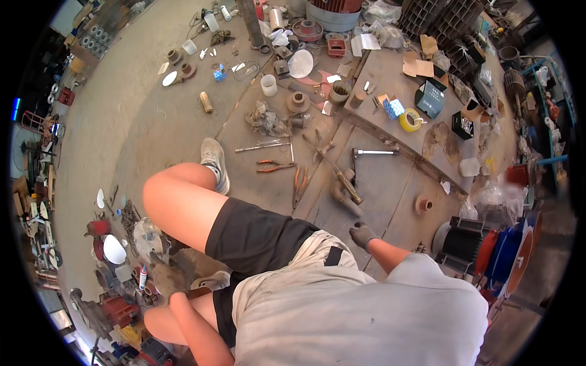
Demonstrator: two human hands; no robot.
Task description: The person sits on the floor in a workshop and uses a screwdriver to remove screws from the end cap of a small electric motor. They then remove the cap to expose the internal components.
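Note:
My left hand (169, 279), in a grey-brown work glove, reaches down beside my bent leg. Its fingers meet the lower edge of a round, dull metal casing (148, 236); whether they grip it is not clear. A tube with a red tip (143, 278) stands close to that glove. My right hand (364, 235), gloved in dark grey, is held out on the other side with its fingers curled in; what they hold, if anything, is hidden. Nearest to it are a bent metal pipe piece (345, 200) and a hammer (349, 185) on the floor plate.
Orange-handled pliers (276, 166), a second pair (300, 185) and a socket handle (375, 152) lie ahead. A raised metal plate (381, 70) holds yellow tape (411, 120) and boxes. A blue-and-black motor (470, 247) stands right; a red motor (119, 310) is left.

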